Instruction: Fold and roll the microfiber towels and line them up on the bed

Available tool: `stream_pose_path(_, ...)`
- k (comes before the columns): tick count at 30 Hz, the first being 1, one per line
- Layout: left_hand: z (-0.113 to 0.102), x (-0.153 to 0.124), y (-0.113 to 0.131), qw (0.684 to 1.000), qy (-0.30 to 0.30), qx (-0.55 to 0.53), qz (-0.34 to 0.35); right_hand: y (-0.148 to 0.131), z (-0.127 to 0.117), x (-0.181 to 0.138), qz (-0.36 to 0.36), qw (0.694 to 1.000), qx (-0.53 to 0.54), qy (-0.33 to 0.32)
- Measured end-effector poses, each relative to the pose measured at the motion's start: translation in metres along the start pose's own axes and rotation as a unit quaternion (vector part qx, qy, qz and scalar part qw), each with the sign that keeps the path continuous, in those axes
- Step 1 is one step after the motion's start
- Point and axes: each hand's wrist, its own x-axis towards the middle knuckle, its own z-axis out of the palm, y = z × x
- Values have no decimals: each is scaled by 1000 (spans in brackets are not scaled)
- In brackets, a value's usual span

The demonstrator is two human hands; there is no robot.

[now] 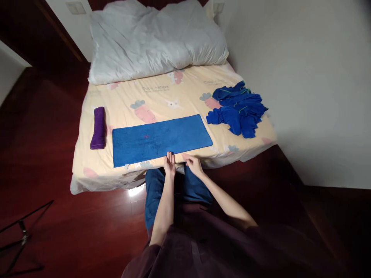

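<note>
A blue towel lies flat and folded lengthwise across the near part of the bed. My left hand rests flat at the middle of its near edge, fingers together and pointing away from me. Just to the right, my right hand touches the bed sheet at the same edge, fingers loosely spread. Neither hand grips anything. A rolled purple towel lies to the left of the blue one. A heap of crumpled blue cloths sits at the right side of the bed.
The bed has a yellow sheet printed with carrots and a white duvet bunched at its head. A white wall runs along the right. Dark red wooden floor surrounds the bed; a black tripod leg shows at lower left.
</note>
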Motion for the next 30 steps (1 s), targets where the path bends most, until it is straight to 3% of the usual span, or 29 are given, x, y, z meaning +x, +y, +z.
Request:
stream_pose_path(4, -3, 6, -5, 999, 24, -31, -30, -36, 21, 134, -51, 992, -93, -61)
stream_pose_path(7, 0, 9, -11, 993, 81, -80, -44, -51, 44, 226, -41, 975, -182, -123)
stream_pose_path(11, 4, 12, -15, 983, 147, -94, -49, -54, 80, 298, 3, 944, -289, -162)
stream_pose_path(15, 3, 14, -19, 984, 148, -88, -39, -44, 114, 323, 27, 918, -333, -212)
stream_pose_path(19, -1, 16, -25, 987, 135, -78, -29, -30, 132, 337, 29, 908, -364, -205)
stream_pose_path(24, -5, 15, -31, 992, 116, -40, -8, -28, 134, 350, -10, 905, -372, -205)
stream_pose_path(30, -1, 11, -29, 995, 95, 11, 12, -41, 119, 352, -10, 907, -364, -210)
